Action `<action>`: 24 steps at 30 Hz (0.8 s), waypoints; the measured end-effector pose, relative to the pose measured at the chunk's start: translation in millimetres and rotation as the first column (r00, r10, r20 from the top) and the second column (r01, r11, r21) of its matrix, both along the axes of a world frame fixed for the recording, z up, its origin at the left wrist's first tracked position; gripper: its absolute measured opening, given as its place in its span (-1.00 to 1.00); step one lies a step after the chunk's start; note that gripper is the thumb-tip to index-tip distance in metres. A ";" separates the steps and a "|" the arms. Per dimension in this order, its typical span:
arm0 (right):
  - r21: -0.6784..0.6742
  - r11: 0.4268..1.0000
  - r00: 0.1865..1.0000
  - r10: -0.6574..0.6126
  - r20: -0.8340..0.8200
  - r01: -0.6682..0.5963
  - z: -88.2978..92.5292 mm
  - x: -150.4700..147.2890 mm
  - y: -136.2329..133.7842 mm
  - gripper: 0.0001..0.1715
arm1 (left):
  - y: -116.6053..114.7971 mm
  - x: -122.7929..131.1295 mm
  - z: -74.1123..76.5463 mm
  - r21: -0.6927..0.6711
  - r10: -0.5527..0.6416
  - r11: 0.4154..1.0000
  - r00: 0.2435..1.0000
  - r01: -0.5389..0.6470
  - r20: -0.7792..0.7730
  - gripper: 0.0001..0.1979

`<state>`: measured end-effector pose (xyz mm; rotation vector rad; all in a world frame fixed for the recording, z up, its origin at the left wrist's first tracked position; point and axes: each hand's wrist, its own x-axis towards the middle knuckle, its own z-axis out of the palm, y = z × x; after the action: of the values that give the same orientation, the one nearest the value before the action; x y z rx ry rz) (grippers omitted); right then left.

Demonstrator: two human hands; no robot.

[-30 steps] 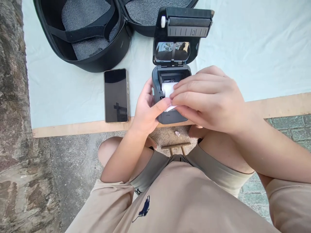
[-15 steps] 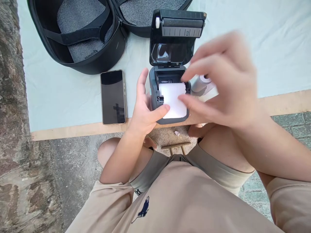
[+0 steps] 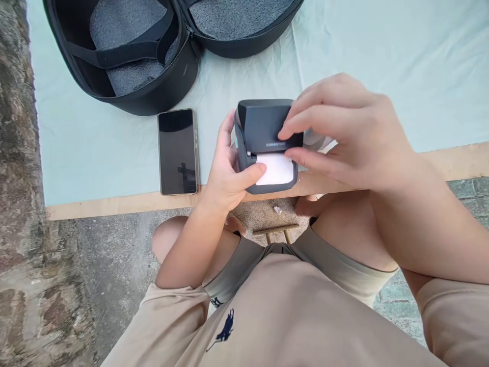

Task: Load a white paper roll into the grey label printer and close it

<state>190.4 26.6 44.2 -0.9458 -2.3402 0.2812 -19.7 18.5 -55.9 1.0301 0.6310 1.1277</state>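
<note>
A small dark label printer [image 3: 241, 176] stands at the table's front edge. Its lid [image 3: 263, 122] is folded down over the top, and white paper [image 3: 274, 171] comes out below the lid's front edge. My left hand [image 3: 231, 176] grips the printer's left side, with the thumb pressing on the paper. My right hand [image 3: 340, 130] has its fingers on the lid and its thumb close to the lid's right front corner. Behind the right hand a white paper roll [image 3: 315, 138] is mostly hidden.
A phone [image 3: 178, 153] lies left of the printer. At the back left, an unzipped black case [image 3: 153, 99] with grey foam and a strap lies on the pale tablecloth [image 3: 367, 41]. My knees are under the table's wooden edge [image 3: 114, 205].
The printer's lid has swung from upright down over the paper. My right hand has come down onto the lid, while my left hand stays on the printer.
</note>
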 end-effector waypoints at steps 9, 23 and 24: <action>-0.048 0.997 0.992 -0.049 0.112 0.055 7.4 -7.7 -10.8 -0.61 | -12.4 0.7 27.9 -0.008 0.023 1.000 0.999 -0.024 -0.048 -0.36; 0.015 0.996 0.974 -0.087 0.208 0.086 6.1 -13.5 -14.8 -0.55 | -21.3 7.6 47.7 -0.117 0.042 0.992 0.999 -0.040 0.014 -0.61; 0.038 0.996 0.976 -0.090 0.198 0.084 5.7 -12.8 -13.7 -0.55 | -21.4 8.8 49.1 -0.155 0.058 0.987 0.997 -0.050 0.048 -0.63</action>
<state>177.6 13.0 49.9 -1.1039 -2.4669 0.1202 -10.9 -2.9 -6.8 0.8534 0.6971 1.1314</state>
